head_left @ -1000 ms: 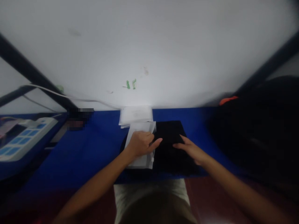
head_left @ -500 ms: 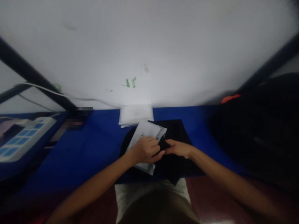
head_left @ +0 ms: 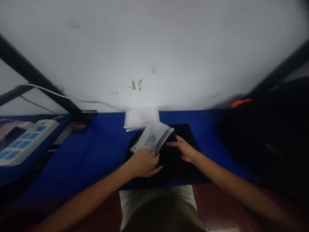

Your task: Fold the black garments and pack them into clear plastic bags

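A frosted plastic bag point(head_left: 155, 137) with dark printing lies tilted over black cloth point(head_left: 178, 170) in front of me. My left hand point(head_left: 145, 162) has its fingers curled over the bag's lower edge, the thumb held apart and pointing right. At the bag's right side, my right hand point(head_left: 184, 149) pinches a dark piece of fabric between thumb and fingers. The dark fabric merges with the cloth below, so its outline is hard to make out. Behind the bag, a stack of similar white plastic bags point(head_left: 141, 116) rests against the wall.
A blue tabletop point(head_left: 106, 135) runs along the white wall point(head_left: 183, 58). At left stands a white power strip point(head_left: 26, 141) with blue sockets; a white cable point(head_left: 91, 102) runs along the wall. A large dark object point(head_left: 270, 138) fills the right side, with something orange point(head_left: 241, 103) behind it.
My left hand has moved down and left to the bag's lower edge, uncovering its print. The bag has turned and shifted slightly up. My right hand has moved a little right and up.
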A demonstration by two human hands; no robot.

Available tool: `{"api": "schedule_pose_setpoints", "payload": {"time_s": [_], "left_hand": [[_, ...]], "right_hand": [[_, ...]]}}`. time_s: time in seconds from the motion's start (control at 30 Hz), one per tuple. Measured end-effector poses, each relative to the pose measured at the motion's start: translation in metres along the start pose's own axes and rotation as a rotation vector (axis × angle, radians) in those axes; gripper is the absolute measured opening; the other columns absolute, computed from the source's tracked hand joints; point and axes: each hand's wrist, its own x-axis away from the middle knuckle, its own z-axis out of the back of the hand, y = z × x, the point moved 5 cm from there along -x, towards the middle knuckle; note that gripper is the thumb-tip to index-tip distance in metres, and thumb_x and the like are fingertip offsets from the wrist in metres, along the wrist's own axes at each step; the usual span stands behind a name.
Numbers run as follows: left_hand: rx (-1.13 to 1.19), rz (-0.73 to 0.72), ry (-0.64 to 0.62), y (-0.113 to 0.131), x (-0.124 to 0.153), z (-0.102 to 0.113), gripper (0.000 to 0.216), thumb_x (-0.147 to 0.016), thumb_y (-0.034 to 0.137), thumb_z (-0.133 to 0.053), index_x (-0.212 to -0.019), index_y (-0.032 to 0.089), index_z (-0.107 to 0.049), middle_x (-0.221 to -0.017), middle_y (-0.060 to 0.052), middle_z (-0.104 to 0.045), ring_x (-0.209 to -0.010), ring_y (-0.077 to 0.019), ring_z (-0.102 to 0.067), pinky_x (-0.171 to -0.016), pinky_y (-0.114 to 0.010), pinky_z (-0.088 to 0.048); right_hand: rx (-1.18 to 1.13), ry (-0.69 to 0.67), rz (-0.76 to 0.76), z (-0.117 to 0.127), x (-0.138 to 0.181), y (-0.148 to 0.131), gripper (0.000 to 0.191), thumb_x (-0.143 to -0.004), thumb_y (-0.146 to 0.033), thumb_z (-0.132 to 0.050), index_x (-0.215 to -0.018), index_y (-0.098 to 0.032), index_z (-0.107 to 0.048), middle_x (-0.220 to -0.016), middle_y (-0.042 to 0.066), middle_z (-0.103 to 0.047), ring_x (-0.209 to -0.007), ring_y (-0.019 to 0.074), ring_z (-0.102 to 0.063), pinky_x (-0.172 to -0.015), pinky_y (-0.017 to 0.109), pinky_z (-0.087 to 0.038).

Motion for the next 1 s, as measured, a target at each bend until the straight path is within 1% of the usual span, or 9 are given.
{"api": "schedule_pose_setpoints", "payload": {"time_s": [0.13, 0.27, 0.37, 0.5, 0.6, 0.7, 0.83, 0.93, 1.0], "left_hand": [[0.054, 0.001, 0.018, 0.01, -0.002, 0.008, 0.038, -0.086, 0.053, -0.058, -0.089, 0.014, -0.059, -0.073, -0.009, -0.066, -0.064, -0.028, -0.066, -0.054, -0.036, -0.048], [0.066, 0.027, 0.045, 0.015, -0.006, 0.009, 0.027, -0.085, 0.043, -0.062, -0.086, 0.016, -0.057, -0.074, -0.009, -0.064, -0.063, -0.0265, -0.064, -0.054, -0.035, -0.047], [0.082, 0.056, 0.056, 0.013, -0.008, 0.01, 0.024, -0.085, 0.04, -0.062, -0.086, 0.017, -0.058, -0.075, -0.008, -0.064, -0.063, -0.025, -0.063, -0.052, -0.033, -0.045], [0.09, 0.068, 0.048, 0.013, -0.007, 0.013, 0.023, -0.086, 0.04, -0.058, -0.087, 0.016, -0.059, -0.076, -0.007, -0.064, -0.064, -0.0238, -0.064, -0.051, -0.032, -0.044], [0.065, 0.049, 0.08, 0.016, -0.006, 0.017, 0.024, -0.086, 0.039, -0.056, -0.083, 0.016, -0.058, -0.073, -0.006, -0.063, -0.061, -0.0227, -0.062, -0.05, -0.031, -0.043], [0.038, 0.024, 0.17, 0.021, -0.009, 0.025, 0.025, -0.087, 0.038, -0.054, -0.076, 0.016, -0.057, -0.068, -0.005, -0.062, -0.059, -0.0212, -0.061, -0.048, -0.031, -0.041], [0.011, 0.01, 0.24, 0.027, -0.017, 0.033, 0.025, -0.09, 0.036, -0.051, -0.075, 0.017, -0.056, -0.067, -0.005, -0.06, -0.061, -0.0197, -0.059, -0.051, -0.03, -0.041], [0.021, 0.037, 0.182, 0.027, -0.024, 0.031, 0.027, -0.087, 0.042, -0.058, -0.082, 0.016, -0.057, -0.078, -0.008, -0.063, -0.069, -0.0223, -0.06, -0.055, -0.032, -0.043], [0.022, 0.054, 0.151, 0.026, -0.026, 0.029, 0.03, -0.084, 0.044, -0.063, -0.087, 0.016, -0.057, -0.086, -0.01, -0.063, -0.076, -0.0244, -0.06, -0.059, -0.034, -0.045]], "right_hand": [[0.093, 0.098, 0.154, -0.005, -0.007, 0.0, 0.025, -0.062, -0.012, -0.066, -0.086, -0.017, -0.067, -0.076, 0.001, -0.074, -0.076, 0.0218, -0.071, -0.073, 0.031, -0.055], [0.116, 0.147, 0.259, -0.012, -0.007, -0.002, 0.029, -0.064, -0.014, -0.064, -0.092, -0.019, -0.067, -0.082, 0.0, -0.075, -0.086, 0.0242, -0.07, -0.079, 0.035, -0.055], [0.059, 0.074, 0.185, -0.018, -0.003, -0.002, 0.036, -0.063, -0.017, -0.068, -0.099, -0.022, -0.065, -0.086, 0.001, -0.075, -0.089, 0.0248, -0.07, -0.079, 0.036, -0.056], [0.037, -0.063, 0.088, -0.022, 0.004, -0.002, 0.061, -0.059, -0.013, -0.071, -0.116, -0.026, -0.055, -0.099, 0.002, -0.072, -0.094, 0.0243, -0.069, -0.082, 0.036, -0.056], [0.203, -0.042, 0.182, -0.019, 0.002, -0.005, 0.078, -0.057, -0.007, -0.067, -0.13, -0.025, -0.043, -0.117, 0.005, -0.066, -0.109, 0.0244, -0.063, -0.094, 0.038, -0.051], [0.517, 0.062, 0.356, -0.013, -0.003, -0.008, 0.083, -0.057, -0.006, -0.067, -0.133, -0.019, -0.037, -0.13, 0.011, -0.057, -0.122, 0.0267, -0.054, -0.106, 0.041, -0.041], [0.75, 0.113, 0.452, -0.011, -0.009, -0.007, 0.075, -0.064, -0.013, -0.07, -0.132, -0.016, -0.038, -0.124, 0.014, -0.06, -0.112, 0.0289, -0.06, -0.1, 0.043, -0.044], [0.594, 0.121, 0.425, -0.01, -0.009, -0.005, 0.073, -0.061, -0.015, -0.074, -0.128, -0.018, -0.043, -0.121, 0.012, -0.063, -0.111, 0.0276, -0.061, -0.098, 0.041, -0.046], [0.367, 0.127, 0.288, -0.009, -0.008, 0.0, 0.065, -0.064, -0.019, -0.074, -0.123, -0.021, -0.049, -0.117, 0.007, -0.067, -0.11, 0.0252, -0.062, -0.099, 0.04, -0.047]]}}
